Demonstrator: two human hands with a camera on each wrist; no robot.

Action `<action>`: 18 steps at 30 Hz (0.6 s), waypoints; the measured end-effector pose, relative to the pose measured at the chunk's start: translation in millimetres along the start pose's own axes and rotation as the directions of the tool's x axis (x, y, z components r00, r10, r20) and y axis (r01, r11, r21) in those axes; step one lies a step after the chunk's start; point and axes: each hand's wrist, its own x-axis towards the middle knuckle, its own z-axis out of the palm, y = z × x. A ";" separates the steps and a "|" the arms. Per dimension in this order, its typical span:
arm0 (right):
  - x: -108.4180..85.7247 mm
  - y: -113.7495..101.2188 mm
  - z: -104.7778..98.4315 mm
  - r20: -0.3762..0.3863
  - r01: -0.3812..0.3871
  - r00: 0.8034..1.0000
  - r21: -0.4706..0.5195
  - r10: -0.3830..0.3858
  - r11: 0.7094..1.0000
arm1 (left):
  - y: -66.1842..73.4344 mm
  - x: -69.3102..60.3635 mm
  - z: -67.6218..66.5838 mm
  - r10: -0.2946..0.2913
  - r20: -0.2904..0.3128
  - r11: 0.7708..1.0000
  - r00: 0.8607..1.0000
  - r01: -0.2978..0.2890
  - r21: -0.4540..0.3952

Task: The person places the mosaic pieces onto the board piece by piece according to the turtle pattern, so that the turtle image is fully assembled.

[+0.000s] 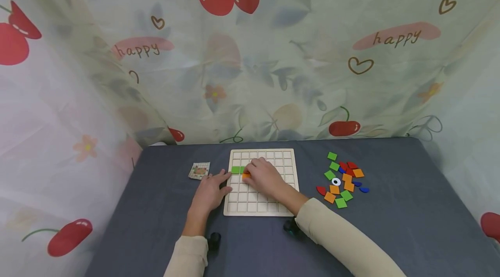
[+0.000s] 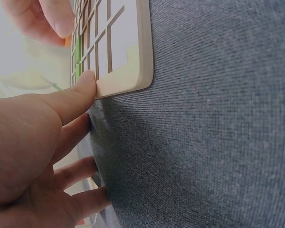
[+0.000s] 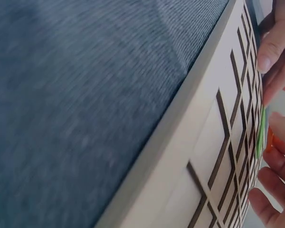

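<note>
A pale wooden grid board [image 1: 258, 210] lies on the dark cloth, with two green square tiles [image 1: 235, 169] side by side in a row near its left edge. My right hand [image 1: 267, 178] pinches an orange tile [image 1: 245, 176] over the cells just below the green tiles; its fingers hide part of it. The left hand [image 1: 208, 192] rests at the board's left edge, its thumb and fingers touching the rim. In the left wrist view the thumb [image 2: 78, 97] presses on the board's corner area, and the other fingers extend beside it on the cloth.
A small printed pattern card [image 1: 199, 170] lies left of the board. To the right, loose pieces are scattered: green squares [image 1: 341, 203], orange squares [image 1: 330, 198], red pieces [image 1: 321, 190], blue pieces [image 1: 364, 190] and a white ring [image 1: 336, 182]. A patterned curtain [image 1: 250, 73] hangs behind the table.
</note>
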 end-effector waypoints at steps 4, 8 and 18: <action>3.1 -1.5 4.4 0.008 -0.015 1.000 -0.024 0.015 1.000 | -0.5 0.2 -0.2 0.001 0.003 1.000 1.000 -0.001 0.001; 4.1 -2.1 7.6 0.012 -0.025 1.000 -0.025 0.025 0.999 | -1.1 0.9 0.2 -0.002 0.006 1.000 1.000 0.002 0.002; 3.2 -3.3 10.4 -0.012 -0.032 0.999 -0.003 0.032 0.999 | -1.8 2.1 0.0 0.001 0.008 1.000 1.000 -0.002 0.010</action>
